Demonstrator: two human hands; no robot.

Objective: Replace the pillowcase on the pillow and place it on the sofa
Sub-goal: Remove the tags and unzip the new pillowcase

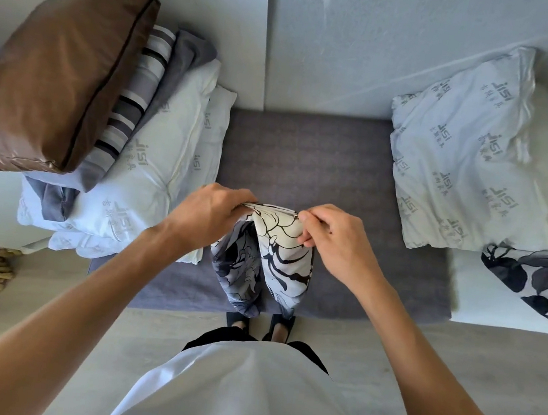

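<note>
Both hands pinching the top edge of a floral pillowcase over the sofa seat.

I see the left hand (pixel 208 211) and right hand (pixel 332 237) each curled onto the upper hem of the pillowcase (pixel 272 255) — a thin, limp cloth with a black-and-white flower print, hanging in soft folds down past the front of the grey woven sofa seat (pixel 306 156). A bare white pillow (pixel 462 154), plump and stamped with grey lettering, lies on the seat to the right. On the left, a glossy brown cushion (pixel 54 73) tops a stack of striped, grey and white pillows — all slumped together.
</note>
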